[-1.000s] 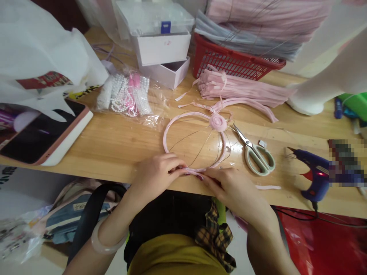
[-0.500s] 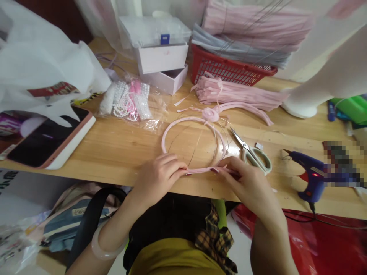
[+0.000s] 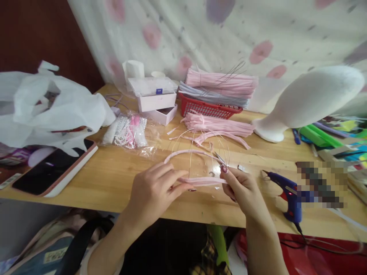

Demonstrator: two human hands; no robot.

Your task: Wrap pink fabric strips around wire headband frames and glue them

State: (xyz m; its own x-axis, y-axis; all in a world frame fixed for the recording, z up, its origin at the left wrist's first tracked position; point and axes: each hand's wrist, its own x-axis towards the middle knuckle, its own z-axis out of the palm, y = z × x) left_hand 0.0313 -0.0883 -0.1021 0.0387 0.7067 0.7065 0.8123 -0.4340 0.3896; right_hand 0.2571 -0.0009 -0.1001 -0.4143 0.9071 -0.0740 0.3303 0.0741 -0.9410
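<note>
A pink-wrapped hoop point(image 3: 190, 152) with thin wires standing up from it is held tilted between my hands, near the table's front edge. My left hand point(image 3: 156, 189) pinches its near left side between thumb and fingers. At the hoop's right side, my right hand point(image 3: 242, 187) is closed on it, thumb on top. Just behind the right thumb show the blades of a pair of scissors point(image 3: 219, 157); the hand hides the handles. A bundle of pink strips point(image 3: 218, 124) lies beyond the hoop, with loose pink strips in front of it.
To the right lie a blue glue gun point(image 3: 286, 191) with a red light and a white foam head point(image 3: 312, 99). A red basket point(image 3: 206, 109) holds pink and grey bundles. At left are bagged pearl strands point(image 3: 129, 131), white boxes point(image 3: 157, 102), a phone point(image 3: 51, 168) and a white plastic bag point(image 3: 63, 107).
The view has tilted up, showing more of the curtain and foam head. The hoop has been raised and tilted, and my right hand has shifted from its near edge to its right side.
</note>
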